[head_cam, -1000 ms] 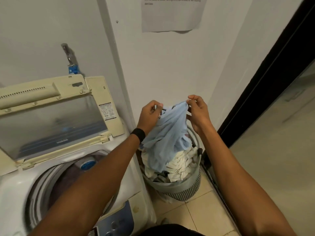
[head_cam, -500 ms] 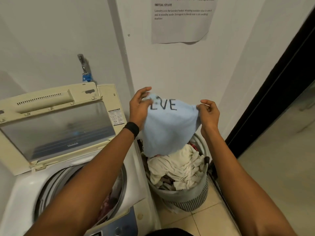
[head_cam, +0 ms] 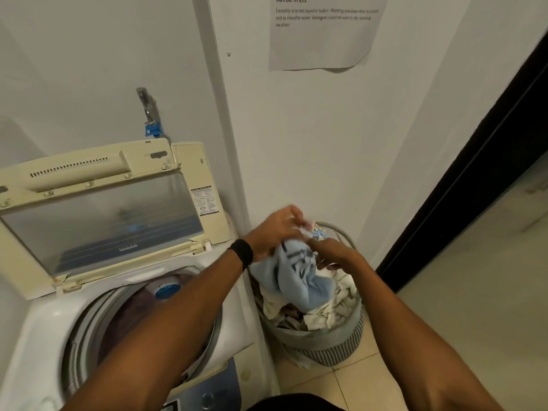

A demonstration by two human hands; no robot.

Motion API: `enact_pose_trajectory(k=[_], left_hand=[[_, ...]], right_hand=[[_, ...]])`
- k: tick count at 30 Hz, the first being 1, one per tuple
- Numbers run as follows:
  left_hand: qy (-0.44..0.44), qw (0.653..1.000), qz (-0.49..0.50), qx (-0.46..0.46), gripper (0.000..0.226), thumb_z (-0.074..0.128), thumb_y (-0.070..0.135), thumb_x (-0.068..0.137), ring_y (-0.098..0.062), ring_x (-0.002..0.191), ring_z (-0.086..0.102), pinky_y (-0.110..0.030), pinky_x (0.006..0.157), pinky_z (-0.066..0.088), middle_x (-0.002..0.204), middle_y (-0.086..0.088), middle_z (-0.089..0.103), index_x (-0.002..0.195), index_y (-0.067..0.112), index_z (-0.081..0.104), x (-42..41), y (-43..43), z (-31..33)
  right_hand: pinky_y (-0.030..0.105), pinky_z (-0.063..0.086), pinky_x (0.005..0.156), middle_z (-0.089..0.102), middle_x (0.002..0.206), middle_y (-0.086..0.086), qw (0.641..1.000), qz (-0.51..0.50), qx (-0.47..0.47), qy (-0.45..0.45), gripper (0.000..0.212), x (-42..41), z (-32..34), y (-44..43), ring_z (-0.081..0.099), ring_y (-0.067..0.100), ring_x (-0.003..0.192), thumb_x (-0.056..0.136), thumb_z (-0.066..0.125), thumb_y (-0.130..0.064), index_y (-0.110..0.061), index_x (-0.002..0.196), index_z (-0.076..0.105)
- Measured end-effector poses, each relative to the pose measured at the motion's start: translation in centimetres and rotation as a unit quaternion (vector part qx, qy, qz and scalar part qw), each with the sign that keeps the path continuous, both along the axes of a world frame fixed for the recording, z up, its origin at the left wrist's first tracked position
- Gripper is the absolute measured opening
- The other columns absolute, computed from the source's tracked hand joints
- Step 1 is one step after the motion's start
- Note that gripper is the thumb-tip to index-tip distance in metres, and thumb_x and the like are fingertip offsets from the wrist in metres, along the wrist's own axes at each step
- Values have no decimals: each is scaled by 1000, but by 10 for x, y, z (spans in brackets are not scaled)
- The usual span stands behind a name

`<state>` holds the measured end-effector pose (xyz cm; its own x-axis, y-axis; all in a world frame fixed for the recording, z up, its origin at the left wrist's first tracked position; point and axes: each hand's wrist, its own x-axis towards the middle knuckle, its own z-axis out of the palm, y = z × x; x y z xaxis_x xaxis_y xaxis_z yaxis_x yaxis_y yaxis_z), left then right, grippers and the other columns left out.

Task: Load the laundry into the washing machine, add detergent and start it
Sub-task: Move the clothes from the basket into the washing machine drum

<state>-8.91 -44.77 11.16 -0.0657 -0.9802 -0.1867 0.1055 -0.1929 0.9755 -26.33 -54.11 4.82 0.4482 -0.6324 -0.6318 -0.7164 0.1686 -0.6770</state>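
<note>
A light blue shirt with dark lettering hangs bunched over the grey laundry basket, which is full of white and mixed clothes. My left hand grips the shirt's top edge, and my right hand holds it from the right, fingers curled into the cloth. The top-loading washing machine stands to the left with its lid raised. Dark clothes lie in its drum, partly hidden by my left forearm.
The basket sits on the tiled floor in the corner between the washer and a white wall. A paper notice is taped to the wall. A tap with a blue fitting is above the washer. A dark door frame runs along the right.
The shirt was held up and spread out, showing its lettering. Now both hands have come down and together, and the shirt is bunched just above the basket.
</note>
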Motion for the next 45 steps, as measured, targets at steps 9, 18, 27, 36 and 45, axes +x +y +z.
enact_pose_trajectory(k=[9, 18, 27, 36, 45], left_hand=[[-385, 910, -87, 128, 41, 75, -3, 79, -22, 90, 61, -39, 80, 57, 122, -13, 61, 108, 19, 58, 36, 19, -72], [-403, 915, 2, 28, 42, 79, 30, 88, -23, 101, 62, -39, 92, 54, 117, -6, 66, 126, 20, 63, 34, 9, -88], [-269, 926, 241, -107, 24, 46, 16, 109, -10, 75, 45, -23, 72, 37, 83, -4, 49, 91, 1, 51, 20, -33, -9], [-302, 896, 261, -193, 40, 59, 34, 102, -12, 68, 45, -30, 67, 35, 69, 3, 47, 72, 10, 49, 46, -52, 38], [-316, 870, 280, -255, 37, 58, 39, 104, -7, 63, 39, -27, 64, 33, 63, 10, 43, 72, 21, 53, 58, -38, 80]], right_hand=[[35, 56, 70, 65, 112, 7, 991, -117, -15, -70, 51, 3, -35, -6, 67, 24, 94, 81, 85, -36, -21, 118, 55], [31, 43, 66, 59, 73, -3, 964, -107, -161, -185, 25, 20, -33, -1, 55, 17, 74, 99, 66, -29, -19, 75, 66], [25, 43, 66, 56, 68, -10, 870, -296, -288, -271, 43, 26, 31, -14, 49, 7, 64, 93, 69, -52, -12, 78, 62], [20, 32, 56, 37, 60, -5, 867, -216, -313, -321, 49, 22, 81, -20, 34, 6, 59, 101, 60, -42, -13, 66, 40], [19, 40, 59, 54, 70, -5, 887, -147, -334, -284, 54, 23, 111, -30, 48, 7, 64, 86, 75, -55, -6, 78, 53]])
